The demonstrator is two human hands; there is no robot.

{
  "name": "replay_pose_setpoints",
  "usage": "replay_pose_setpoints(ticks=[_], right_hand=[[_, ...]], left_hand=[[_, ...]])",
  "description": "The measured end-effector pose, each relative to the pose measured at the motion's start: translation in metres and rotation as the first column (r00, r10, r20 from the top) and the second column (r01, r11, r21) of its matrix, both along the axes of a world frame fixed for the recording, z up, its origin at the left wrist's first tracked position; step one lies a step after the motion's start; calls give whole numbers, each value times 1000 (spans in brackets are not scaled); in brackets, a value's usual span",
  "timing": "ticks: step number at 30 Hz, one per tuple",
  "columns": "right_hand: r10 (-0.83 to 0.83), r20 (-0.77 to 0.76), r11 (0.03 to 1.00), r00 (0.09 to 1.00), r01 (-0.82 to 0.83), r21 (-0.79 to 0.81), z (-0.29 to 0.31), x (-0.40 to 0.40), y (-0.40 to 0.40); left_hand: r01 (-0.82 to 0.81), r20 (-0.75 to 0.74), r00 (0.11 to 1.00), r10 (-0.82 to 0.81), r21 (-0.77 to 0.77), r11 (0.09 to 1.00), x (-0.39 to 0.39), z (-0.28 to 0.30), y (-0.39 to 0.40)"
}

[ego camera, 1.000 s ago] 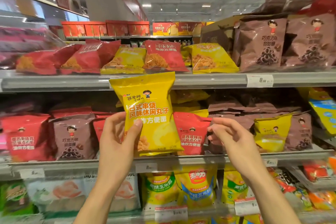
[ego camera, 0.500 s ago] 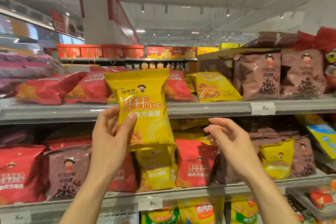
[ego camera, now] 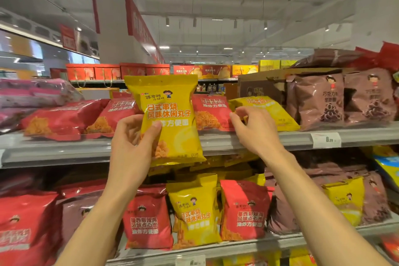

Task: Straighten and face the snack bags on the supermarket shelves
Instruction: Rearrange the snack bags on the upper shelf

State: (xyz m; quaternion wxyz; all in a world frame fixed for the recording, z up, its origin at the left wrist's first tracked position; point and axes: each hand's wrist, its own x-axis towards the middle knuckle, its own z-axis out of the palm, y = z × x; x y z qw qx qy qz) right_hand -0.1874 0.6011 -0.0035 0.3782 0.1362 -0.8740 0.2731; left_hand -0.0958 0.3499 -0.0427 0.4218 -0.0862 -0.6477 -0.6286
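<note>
My left hand (ego camera: 131,142) grips an upright yellow snack bag (ego camera: 166,114) by its lower left edge, face toward me, in front of the top shelf (ego camera: 64,151). At the near left corner of a second yellow bag (ego camera: 272,112), which lies flat on that shelf, my right hand (ego camera: 257,131) has its thumb and fingers pinched on the edge. Red bags (ego camera: 64,121) lie slumped on the shelf to the left. Another red bag (ego camera: 211,112) lies between the two yellow ones.
Brown bags (ego camera: 319,101) stand at the top shelf's right end beside a cardboard box (ego camera: 263,88). On the lower shelf (ego camera: 259,244) red (ego camera: 146,220), yellow (ego camera: 194,211) and brown bags stand mixed. A price tag (ego camera: 326,140) hangs on the top rail.
My left hand has lifted the yellow bag from the lower shelf level up to the top shelf. My right hand has risen and reached the lying yellow bag.
</note>
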Motion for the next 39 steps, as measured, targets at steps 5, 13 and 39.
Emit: replay_pose_setpoints(ticks=[5, 13, 39], right_hand=[[-199, 159, 960, 967, 160, 228, 15, -11, -19], [116, 205, 975, 972, -72, -213, 19, -19, -28], [193, -105, 609, 976, -203, -767, -4, -14, 90]], left_hand=[[-30, 12, 999, 30, -5, 1000, -1, 5, -4], [-28, 39, 999, 28, -6, 1000, -1, 7, -16], [-162, 76, 978, 195, -313, 936, -76, 64, 67]])
